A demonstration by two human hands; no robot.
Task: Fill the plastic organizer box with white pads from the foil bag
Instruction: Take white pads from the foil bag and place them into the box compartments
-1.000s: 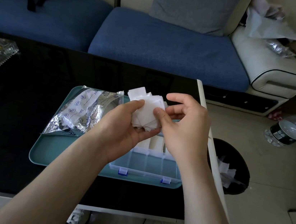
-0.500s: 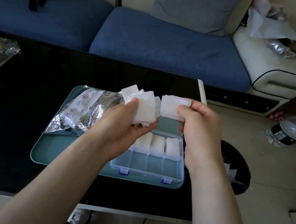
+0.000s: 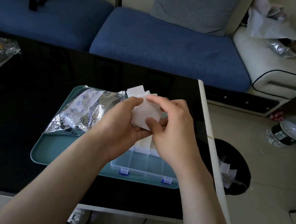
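Left hand (image 3: pixel 121 125): fingers curled under a loose fanned stack of pads (image 3: pixel 144 114), thumb pressed on the stack's left edge. Right hand (image 3: pixel 176 134): pinching the stack from the 3 o'clock side, thumb on the near face, fingers curled over the top; whether it has one pad or several I cannot tell. Stack is held in the air above the far row of the box (image 3: pixel 142 162), which lies open at 6 o'clock of the hands. The far cells show white pads between the wrists; the near cells look bare. Judgement: pads are very light, soft and limp, thin enough to cling together, and not fragile, though they would crease if squeezed. Best taken by a free corner or edge, thumb sliding the top sheets off, then fed edge-down into a cell. Bag (image 3: pixel 83 109), crinkled foil, lies open at 9 o'clock of the hands. Bag and box share a teal tray (image 3: pixel 51 150) on the dark desk (image 3: pixel 20 114). A bin (image 3: pixel 238 161) stands on the floor at 3 o'clock of the box.
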